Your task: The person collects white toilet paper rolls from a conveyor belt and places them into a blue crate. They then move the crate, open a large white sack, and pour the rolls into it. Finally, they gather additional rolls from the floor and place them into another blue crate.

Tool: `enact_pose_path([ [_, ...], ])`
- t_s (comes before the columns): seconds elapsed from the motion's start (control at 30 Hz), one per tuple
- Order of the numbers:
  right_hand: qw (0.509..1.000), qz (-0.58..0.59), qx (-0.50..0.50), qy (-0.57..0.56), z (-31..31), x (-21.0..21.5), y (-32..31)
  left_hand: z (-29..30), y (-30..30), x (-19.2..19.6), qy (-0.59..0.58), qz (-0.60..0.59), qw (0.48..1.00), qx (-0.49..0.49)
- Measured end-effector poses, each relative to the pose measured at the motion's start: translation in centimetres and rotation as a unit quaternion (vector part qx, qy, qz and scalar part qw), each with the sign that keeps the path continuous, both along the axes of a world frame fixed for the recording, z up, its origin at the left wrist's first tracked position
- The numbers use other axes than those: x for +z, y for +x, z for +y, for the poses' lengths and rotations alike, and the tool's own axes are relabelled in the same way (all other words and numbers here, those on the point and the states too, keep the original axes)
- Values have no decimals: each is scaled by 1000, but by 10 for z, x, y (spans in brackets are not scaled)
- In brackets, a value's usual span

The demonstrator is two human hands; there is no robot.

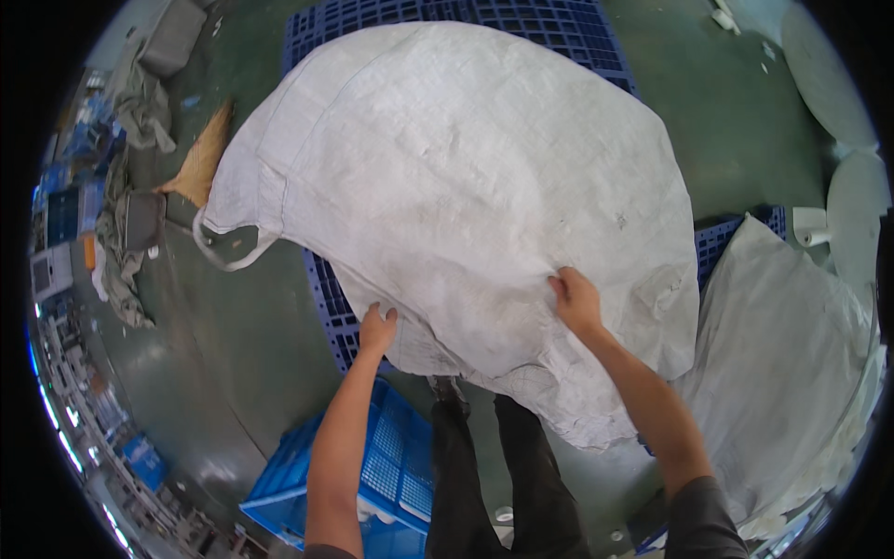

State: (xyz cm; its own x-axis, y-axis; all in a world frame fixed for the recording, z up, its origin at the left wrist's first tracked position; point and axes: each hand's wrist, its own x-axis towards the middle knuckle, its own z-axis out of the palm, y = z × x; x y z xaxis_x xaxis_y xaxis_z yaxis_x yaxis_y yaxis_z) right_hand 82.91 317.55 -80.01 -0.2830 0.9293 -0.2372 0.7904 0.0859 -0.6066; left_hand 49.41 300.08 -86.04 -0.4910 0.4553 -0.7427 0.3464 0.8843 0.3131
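A large white woven bulk bag point(466, 177) spreads over a blue plastic pallet point(559, 37), its surface creased and lightly stained. My right hand point(577, 300) pinches the bag's fabric right of its middle, where folds run out from the fingertips. At the near left edge of the bag, my left hand point(377, 331) has its fingers curled on the material, partly hidden from above. A white loop handle point(228, 265) sticks out at the bag's left corner. The near edge hangs crumpled in front of my legs.
A blue plastic crate point(377, 456) stands beside my legs at the left. Another covered white load point(782, 354) sits on a blue pallet at the right. A straw broom head point(200, 163) lies on the green floor point(205, 363). White rolls point(824, 70) stand at the far right.
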Motion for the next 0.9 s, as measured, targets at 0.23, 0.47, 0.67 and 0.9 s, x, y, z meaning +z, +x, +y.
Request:
enact_pose_path([
  [0.23, 917, 311, -245, -43, 160, 217, 50, 60, 93, -2, 65, -261, 884, 382],
  [0.47, 930, 277, -203, -133, 148, 430, 1, 204, 122, 53, 197, -469, 686, 520],
  [0.67, 995, 34, -89, -5, 63, 505, -1, 174, 129, 34, 246, -471, 634, 562],
  [0.9, 983, 106, -55, -142, 86, 586, 47, 139, 103, 55, 313, -465, 593, 578],
])
